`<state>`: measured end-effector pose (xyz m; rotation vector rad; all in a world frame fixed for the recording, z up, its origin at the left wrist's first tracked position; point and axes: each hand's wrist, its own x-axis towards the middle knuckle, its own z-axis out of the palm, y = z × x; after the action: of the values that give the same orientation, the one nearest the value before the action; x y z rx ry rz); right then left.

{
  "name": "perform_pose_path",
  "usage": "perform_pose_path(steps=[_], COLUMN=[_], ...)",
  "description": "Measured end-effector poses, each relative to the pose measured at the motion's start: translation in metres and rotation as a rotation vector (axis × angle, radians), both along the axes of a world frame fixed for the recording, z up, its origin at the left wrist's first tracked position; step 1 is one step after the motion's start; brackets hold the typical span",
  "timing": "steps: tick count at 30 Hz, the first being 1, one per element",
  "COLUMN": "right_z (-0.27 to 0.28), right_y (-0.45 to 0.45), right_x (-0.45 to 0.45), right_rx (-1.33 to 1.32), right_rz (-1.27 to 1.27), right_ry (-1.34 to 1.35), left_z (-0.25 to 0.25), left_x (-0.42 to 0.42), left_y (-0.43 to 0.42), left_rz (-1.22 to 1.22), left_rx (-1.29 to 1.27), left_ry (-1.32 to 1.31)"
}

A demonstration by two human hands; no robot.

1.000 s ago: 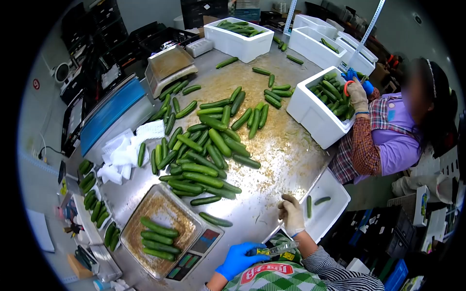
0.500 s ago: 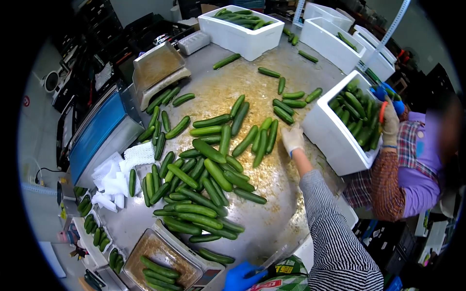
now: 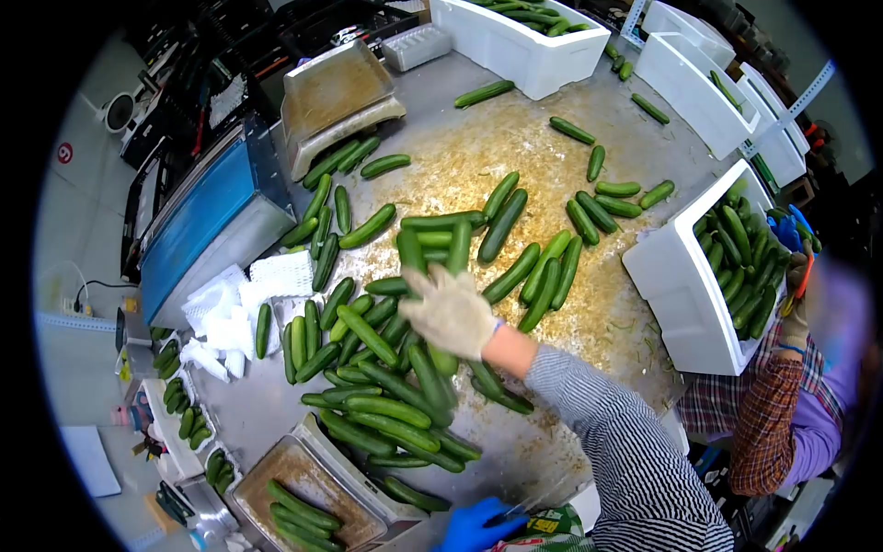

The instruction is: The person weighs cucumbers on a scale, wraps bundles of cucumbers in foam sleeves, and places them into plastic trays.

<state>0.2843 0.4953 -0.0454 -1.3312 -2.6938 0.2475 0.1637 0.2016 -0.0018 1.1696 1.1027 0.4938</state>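
My right hand (image 3: 452, 315), in a pale knitted glove, reaches over the heap of cucumbers (image 3: 391, 405) on the metal table. Its fingers are spread and slightly blurred, with the fingertips at an upright-lying cucumber (image 3: 458, 247). A few cucumbers under the palm are hidden. At the bottom edge my left hand (image 3: 478, 526), in a blue glove, is partly cut off. Its visible fingers are apart and I see nothing in them. Nearby is a weighing scale (image 3: 372, 501) with several cucumbers (image 3: 302, 515) on its pan.
A white foam box (image 3: 658, 267) of cucumbers tilts at the right, where a co-worker's gloved hand (image 3: 796, 290) touches it. More foam boxes (image 3: 524, 46) stand at the back. A second scale (image 3: 336, 97), a blue-topped machine (image 3: 204, 225) and white foam netting (image 3: 221, 317) line the left.
My right hand has moved left from beside the tilted foam box onto the cucumber heap. The whole view has shifted, so the table's contents appear farther right. My left hand stays low.
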Motion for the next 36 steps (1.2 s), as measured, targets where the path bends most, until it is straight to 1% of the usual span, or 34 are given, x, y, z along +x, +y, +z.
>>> perform_pose_path(steps=[1,2,3,4,5,6,7,8,9,11,13,14,15,17,18,19,21,24,25,27,28,29,31,34,35,36], right_z=[-0.001,-0.012,-0.011,-0.007,0.003,0.013,0.01,0.009,0.008,0.003,-0.015,-0.026,-0.037,-0.046,-0.044,-0.06,-0.039,-0.036,-0.03,-0.007,-0.011,-0.014,-0.022,0.017,0.007,0.0], right_y=[0.02,0.032,0.041,0.033,0.032,0.025,0.016,0.012,0.011,0.066,0.11,0.135,0.158,0.189,0.203,0.225,0.234,0.234,0.224,0.199,0.195,0.191,0.185,0.139,0.127,0.114], right_x=[-0.002,0.006,0.015,0.019,0.018,0.006,-0.002,-0.005,-0.007,0.016,0.043,0.054,0.06,0.057,0.059,0.067,0.077,0.076,0.073,0.068,0.068,0.069,0.074,0.061,0.056,0.058], right_rx=[-0.065,0.015,0.066,0.179,0.31,0.033,0.006,0.123,0.238,-0.081,0.196,0.086,-0.025,-0.051,-0.173,-0.187,-0.41,-0.395,-0.316,-0.375,-0.289,-0.263,-0.269,-0.406,-0.304,-0.458], right_rz=[-0.073,-0.174,-0.266,-0.291,-0.323,-0.304,-0.117,-0.052,0.015,-0.31,-0.513,-0.539,-0.561,-0.614,-0.673,-0.746,-0.734,-0.721,-0.702,-0.59,-0.573,-0.512,-0.492,-0.41,-0.371,-0.36], right_ry=[-0.083,-0.001,0.097,0.106,0.116,-0.007,0.182,0.167,0.156,0.061,0.008,-0.024,-0.054,-0.182,-0.044,0.106,0.087,0.029,-0.054,-0.262,-0.271,-0.263,-0.07,0.284,0.451,0.649], left_z=[0.005,0.009,0.009,0.001,0.006,0.014,0.017,0.009,0.005,0.003,0.011,0.014,0.011,0.004,0.005,0.004,0.002,0.007,0.008,0.0,-0.004,-0.007,-0.008,0.01,0.003,-0.011], left_x=[0.0,0.0,-0.001,-0.002,-0.005,-0.008,-0.009,-0.011,-0.012,-0.016,-0.02,-0.022,-0.023,-0.024,-0.024,-0.026,-0.03,-0.033,-0.033,-0.034,-0.033,-0.032,-0.033,-0.037,-0.037,-0.037], left_y=[0.005,0.008,0.007,0.004,0.004,0.005,0.006,0.0,-0.001,-0.005,-0.001,0.002,0.002,0.001,0.002,0.004,0.005,0.007,0.007,0.0,-0.003,-0.005,-0.013,-0.011,-0.018,-0.027], left_rz=[-0.011,-0.031,-0.044,-0.021,-0.037,-0.059,-0.087,-0.078,-0.072,-0.045,-0.068,-0.078,-0.054,-0.011,0.016,0.012,0.001,0.012,0.017,0.023,0.028,0.028,0.027,-0.006,-0.019,-0.032], left_rx=[-0.021,0.014,0.044,0.297,0.163,0.03,-0.104,0.053,0.114,0.228,0.073,-0.002,0.062,0.194,0.138,0.137,0.12,0.082,0.08,0.164,0.21,0.25,0.318,0.174,0.215,0.254], left_ry=[-0.02,-0.001,0.022,0.02,0.052,0.074,0.088,0.084,0.063,0.033,0.079,0.102,0.089,0.065,0.057,0.069,0.089,0.086,0.074,0.067,0.062,0.07,0.089,0.064,0.038,0.014])
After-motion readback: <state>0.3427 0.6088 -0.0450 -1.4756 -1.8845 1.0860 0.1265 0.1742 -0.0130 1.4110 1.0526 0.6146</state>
